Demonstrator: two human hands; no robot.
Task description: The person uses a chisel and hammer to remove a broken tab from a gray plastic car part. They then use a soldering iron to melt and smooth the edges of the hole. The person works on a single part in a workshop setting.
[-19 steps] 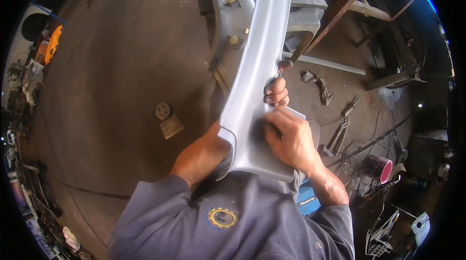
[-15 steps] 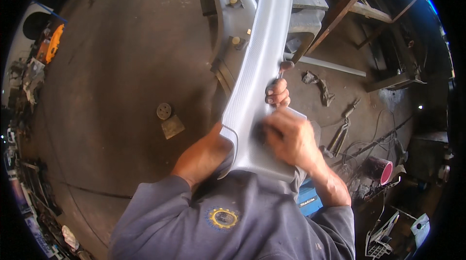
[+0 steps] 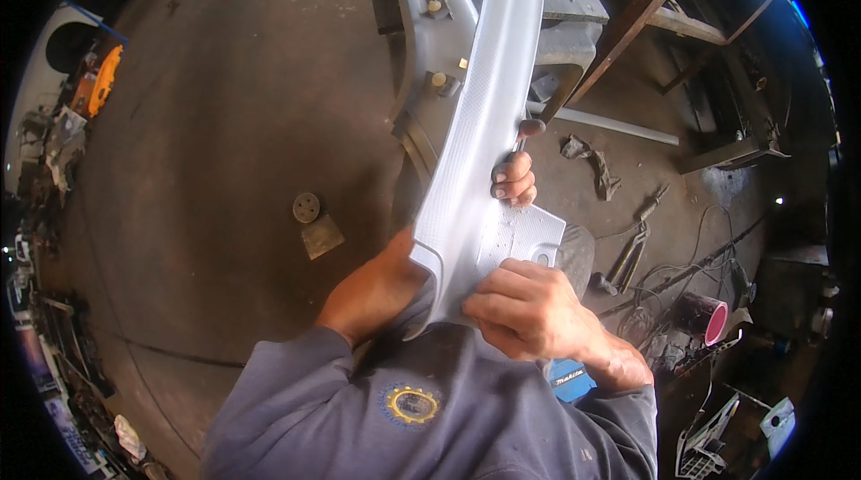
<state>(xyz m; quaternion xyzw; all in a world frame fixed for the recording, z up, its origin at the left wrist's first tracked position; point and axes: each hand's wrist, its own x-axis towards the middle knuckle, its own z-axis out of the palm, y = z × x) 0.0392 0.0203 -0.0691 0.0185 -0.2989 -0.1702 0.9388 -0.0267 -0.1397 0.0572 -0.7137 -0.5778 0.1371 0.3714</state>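
Observation:
A long, light-grey plastic trim panel with a finely textured surface runs lengthwise in front of me, its near, wider end by my chest. My left hand grips it from underneath; the forearm passes below it, and the fingers curl over its right edge. Against the near end presses my right hand, fingers bent together; whatever they may hold is hidden. Just beyond these knuckles, small specks dot the panel, and a round hole shows in its right flap.
Another grey trim panel lies beyond, beside a grey stand. Rusty metal framing rises at right. Pliers-like metal tool, cables and a pink-lined cylinder are on the right-hand floor. A disc lies left.
My right hand has moved down the panel toward my body, uncovering the specks and the hole. My left hand keeps its grip, and the panel has barely moved.

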